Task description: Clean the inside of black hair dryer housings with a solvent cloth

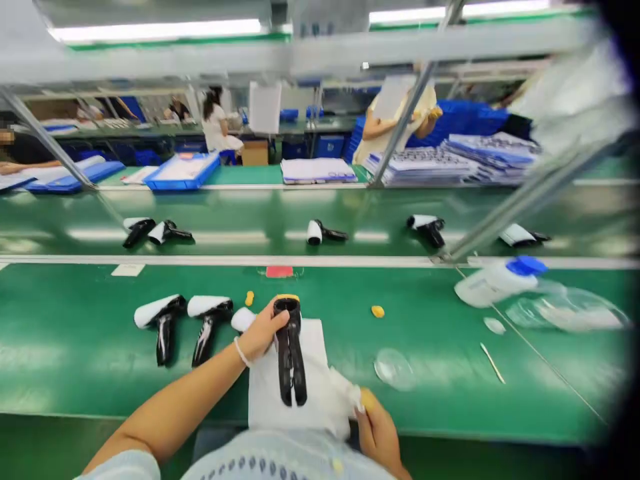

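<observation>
My left hand (263,330) grips a glossy black forked part (289,350) with a yellow top edge, holding it upright over a white cloth (285,387) on the green bench (340,287). My right hand (380,433) pinches the cloth's near corner, with a small yellow piece (367,399) at the fingertips. Two black-and-white handheld devices (163,327) (207,327) lie left of my left hand. A white rounded piece (243,319) sits against the cloth's far edge. Small yellow pieces (249,298) (377,311) lie further up the bench.
A white bottle with a blue cap (500,281), a clear plastic bag (565,310), a clear disc (395,369) and a thin stick (493,363) lie to the right. Several similar devices stand on a green shelf (320,220) ahead. Co-workers and blue trays lie beyond.
</observation>
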`<state>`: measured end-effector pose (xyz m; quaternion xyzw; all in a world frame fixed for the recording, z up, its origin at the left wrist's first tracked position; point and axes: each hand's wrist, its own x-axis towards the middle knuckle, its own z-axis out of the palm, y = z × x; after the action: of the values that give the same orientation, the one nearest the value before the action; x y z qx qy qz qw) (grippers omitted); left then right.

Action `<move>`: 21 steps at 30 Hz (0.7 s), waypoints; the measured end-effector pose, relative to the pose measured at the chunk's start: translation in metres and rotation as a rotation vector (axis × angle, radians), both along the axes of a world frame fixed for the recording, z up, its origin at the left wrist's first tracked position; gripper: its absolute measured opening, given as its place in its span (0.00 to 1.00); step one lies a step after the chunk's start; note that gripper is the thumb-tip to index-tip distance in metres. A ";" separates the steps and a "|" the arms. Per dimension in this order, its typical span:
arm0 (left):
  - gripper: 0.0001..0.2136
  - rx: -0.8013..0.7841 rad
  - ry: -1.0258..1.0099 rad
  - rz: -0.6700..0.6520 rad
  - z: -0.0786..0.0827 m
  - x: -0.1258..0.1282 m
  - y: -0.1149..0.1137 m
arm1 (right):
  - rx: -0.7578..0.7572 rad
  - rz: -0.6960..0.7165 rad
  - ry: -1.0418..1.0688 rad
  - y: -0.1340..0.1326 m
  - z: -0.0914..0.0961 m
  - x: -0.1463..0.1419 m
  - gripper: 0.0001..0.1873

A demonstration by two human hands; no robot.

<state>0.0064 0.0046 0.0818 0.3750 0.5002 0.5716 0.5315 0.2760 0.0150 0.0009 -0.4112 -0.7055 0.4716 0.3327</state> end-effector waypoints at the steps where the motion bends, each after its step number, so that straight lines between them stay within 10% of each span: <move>1: 0.35 -0.016 0.021 0.003 -0.005 0.008 -0.006 | 0.029 -0.058 -0.019 -0.010 -0.007 0.008 0.24; 5: 0.35 -0.004 0.238 0.010 -0.029 0.024 -0.018 | 0.111 -0.167 -0.014 -0.027 -0.007 0.028 0.22; 13: 0.39 0.145 0.472 0.110 -0.073 0.050 -0.020 | 0.289 -0.300 -0.240 -0.018 0.056 0.070 0.19; 21: 0.42 0.138 0.481 0.013 -0.056 0.053 -0.003 | 0.201 -0.070 -1.110 0.049 0.093 0.079 0.14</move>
<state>0.0596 0.0021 0.0258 0.5325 0.5745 0.5020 0.3665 0.3554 0.0642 0.0941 -0.5870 -0.8021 0.1040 -0.0352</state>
